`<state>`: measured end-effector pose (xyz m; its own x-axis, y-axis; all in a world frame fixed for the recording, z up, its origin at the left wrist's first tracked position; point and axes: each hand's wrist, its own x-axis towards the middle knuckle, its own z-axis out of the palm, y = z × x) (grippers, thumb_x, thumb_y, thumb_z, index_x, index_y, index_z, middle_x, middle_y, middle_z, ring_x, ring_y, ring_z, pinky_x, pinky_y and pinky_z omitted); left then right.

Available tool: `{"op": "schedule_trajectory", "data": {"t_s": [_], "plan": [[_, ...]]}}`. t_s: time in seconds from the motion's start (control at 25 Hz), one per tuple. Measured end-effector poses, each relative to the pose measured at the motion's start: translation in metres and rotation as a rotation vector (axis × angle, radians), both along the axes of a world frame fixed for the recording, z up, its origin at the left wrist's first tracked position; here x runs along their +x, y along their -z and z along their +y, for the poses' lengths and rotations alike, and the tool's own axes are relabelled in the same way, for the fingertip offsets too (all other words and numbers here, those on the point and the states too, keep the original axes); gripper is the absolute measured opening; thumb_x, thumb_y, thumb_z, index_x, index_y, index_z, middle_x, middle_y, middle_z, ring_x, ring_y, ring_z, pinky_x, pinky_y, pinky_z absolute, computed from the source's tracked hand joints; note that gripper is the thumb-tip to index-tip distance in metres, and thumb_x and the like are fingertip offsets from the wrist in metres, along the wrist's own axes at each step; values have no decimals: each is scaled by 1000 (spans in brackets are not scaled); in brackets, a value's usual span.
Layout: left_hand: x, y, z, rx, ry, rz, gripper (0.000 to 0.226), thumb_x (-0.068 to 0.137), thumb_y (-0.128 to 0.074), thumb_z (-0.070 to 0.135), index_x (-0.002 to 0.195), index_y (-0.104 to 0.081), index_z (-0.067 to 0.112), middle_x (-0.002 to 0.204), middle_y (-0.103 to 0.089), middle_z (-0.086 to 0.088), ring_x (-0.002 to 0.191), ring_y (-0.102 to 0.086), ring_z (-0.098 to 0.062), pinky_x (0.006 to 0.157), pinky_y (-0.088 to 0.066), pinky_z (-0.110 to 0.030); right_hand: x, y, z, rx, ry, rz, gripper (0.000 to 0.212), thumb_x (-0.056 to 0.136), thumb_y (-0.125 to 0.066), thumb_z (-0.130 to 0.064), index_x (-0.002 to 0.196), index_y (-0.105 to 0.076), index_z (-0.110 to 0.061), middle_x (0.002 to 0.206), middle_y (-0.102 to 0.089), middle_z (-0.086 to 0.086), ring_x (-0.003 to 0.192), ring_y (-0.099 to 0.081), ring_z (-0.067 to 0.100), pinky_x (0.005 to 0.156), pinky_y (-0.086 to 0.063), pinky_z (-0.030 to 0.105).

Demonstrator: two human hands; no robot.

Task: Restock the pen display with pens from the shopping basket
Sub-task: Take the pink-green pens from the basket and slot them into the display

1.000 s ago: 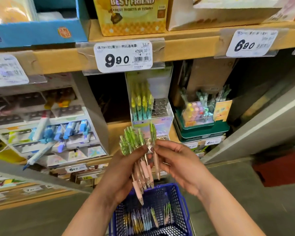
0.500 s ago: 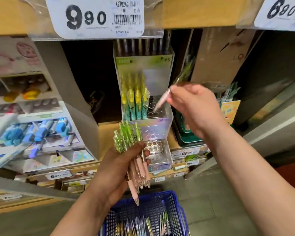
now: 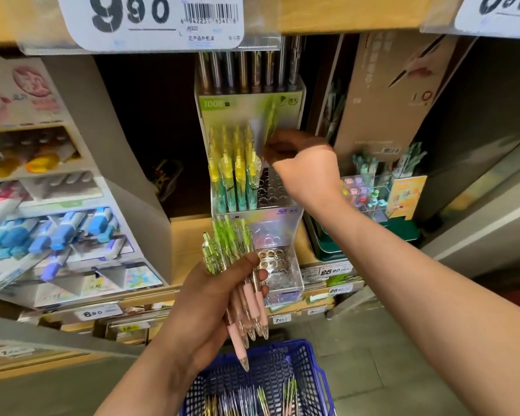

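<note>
My left hand (image 3: 210, 298) grips a bundle of pens (image 3: 240, 274) with green clips and pink barrels, tips pointing down over the blue shopping basket (image 3: 309, 370). More pens (image 3: 252, 397) lie in the basket. My right hand (image 3: 300, 157) pinches a single green pen (image 3: 271, 121) and holds it upright at the tiered clear pen display (image 3: 282, 232), right of the yellow-teal pens (image 3: 234, 169) standing in its upper tier. The pen's lower end is hidden behind my hand. The holes right of those pens and the holes in the lower tier stand vacant.
A wooden shelf edge with a 9.90 price tag (image 3: 150, 19) hangs just above the display. Left is a cardboard stand with blue markers (image 3: 60, 229). Right is a clear box of pastel pens (image 3: 370, 190) on green tins, and a brown box behind it.
My right hand took one pen from the bundle, carried it up to the display's upper tier and turned it upright. The view moved closer to the shelf. My left hand kept the bundle.
</note>
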<state>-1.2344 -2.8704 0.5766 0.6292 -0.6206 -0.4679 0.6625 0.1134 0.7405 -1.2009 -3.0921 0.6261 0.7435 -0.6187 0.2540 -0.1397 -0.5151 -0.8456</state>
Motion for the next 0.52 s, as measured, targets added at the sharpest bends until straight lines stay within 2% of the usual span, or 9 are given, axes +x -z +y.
{"op": "schedule_trajectory", "data": {"t_s": [0.08, 0.16, 0.24, 0.36, 0.52], "plan": [[-1, 1, -1, 3, 2, 7, 35, 75, -85, 20, 105, -76, 4, 93, -72, -21, 79, -72, -27, 70, -60, -34, 2, -1, 2, -118, -46, 77, 20, 88, -69, -17, 105, -78, -23, 85, -72, -11, 79, -67, 6, 66, -46, 4], [-1, 2, -2, 9, -4, 7, 40, 74, -86, 19, 108, -74, 3, 95, -74, -20, 80, -73, -27, 70, -61, -34, 2, -1, 4, -265, -69, 181, 24, 87, -65, -18, 104, -77, -29, 91, -76, -7, 78, -67, 12, 66, -49, 15], [0, 2, -4, 6, -7, 6, 42, 73, -86, 19, 110, -73, 2, 96, -74, -20, 82, -74, -26, 71, -61, -35, 0, -1, 3, -344, -77, 253, 22, 87, -63, -21, 101, -76, -30, 88, -74, -4, 76, -66, 18, 61, -46, 18], [2, 2, -6, 9, -8, 5, 35, 74, -87, 19, 104, -77, 5, 95, -75, -20, 84, -75, -27, 73, -61, -36, -1, 3, 1, -394, -85, 331, 15, 88, -61, -23, 93, -74, -27, 74, -63, -4, 70, -61, 21, 49, -32, 17], [3, 3, -8, 21, -5, 6, 26, 73, -88, 20, 96, -81, 9, 96, -77, -21, 83, -76, -28, 74, -61, -35, 0, 4, 2, -377, -73, 334, 12, 87, -64, -26, 93, -75, -26, 68, -59, -9, 66, -56, 18, 49, -33, 19]]}}
